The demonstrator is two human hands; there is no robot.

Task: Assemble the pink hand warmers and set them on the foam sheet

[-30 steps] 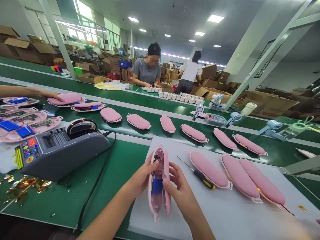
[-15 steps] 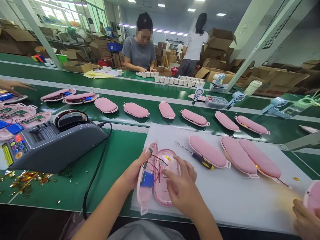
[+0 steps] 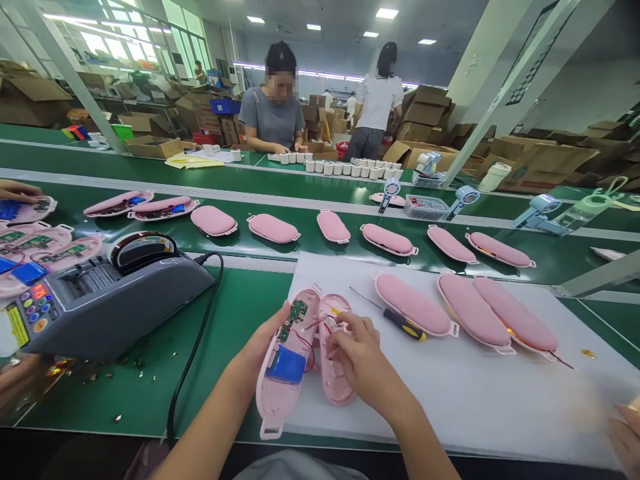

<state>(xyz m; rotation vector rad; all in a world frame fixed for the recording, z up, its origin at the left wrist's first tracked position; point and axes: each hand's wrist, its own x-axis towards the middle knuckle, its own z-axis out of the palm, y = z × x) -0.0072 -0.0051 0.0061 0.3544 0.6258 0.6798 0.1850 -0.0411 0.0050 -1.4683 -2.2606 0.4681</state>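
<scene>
My left hand [image 3: 264, 347] grips the edge of an open pink plastic shell half [image 3: 280, 397], raised and tilted toward me. Inside that half are a green circuit board [image 3: 299, 312] and a blue battery [image 3: 287, 365]. Thin red and dark wires [image 3: 316, 321] run across to a second pink shell half [image 3: 336, 383] at its right. Over this second half, my right hand [image 3: 363, 353] has thumb and fingers pinched together at the wires; the fingertips partly hide them.
A screwdriver [image 3: 407, 325] and several closed pink cases [image 3: 413, 303] lie on the white sheet [image 3: 450, 393]. A grey tape dispenser [image 3: 135, 307] with a black cable stands left. More pink cases [image 3: 273, 228] line the green bench. Co-workers' hands [image 3: 20, 191] show at the left and right edges.
My left hand has lifted and turned its shell half, so the board and battery face me more. My right fingers have closed from a pointing pose into a pinch at the wires.
</scene>
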